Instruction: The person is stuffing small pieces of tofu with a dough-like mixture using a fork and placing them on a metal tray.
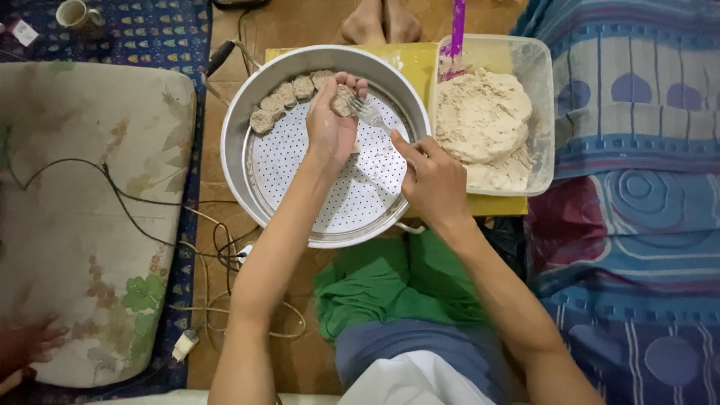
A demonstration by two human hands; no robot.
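Note:
My left hand (330,124) is over the round metal steamer pan (247,105) and grips a small lump of dough (343,99) at its fingertips. My right hand (435,180) holds a metal fork (369,114) whose tines touch that lump. Several shaped dough pieces (289,97) lie in a curved row along the far left rim of the perforated tray (300,165). A clear plastic tub (536,82) to the right holds a large mass of pale dough (484,124).
A yellow board (416,64) lies under the pan and tub. A purple utensil handle (456,30) sticks out of the tub. Cables (165,232) run over a floral cushion (82,217) at left. A mug (75,15) stands far left. Patterned bedding (630,195) is at right; someone's fingers (26,345) show bottom left.

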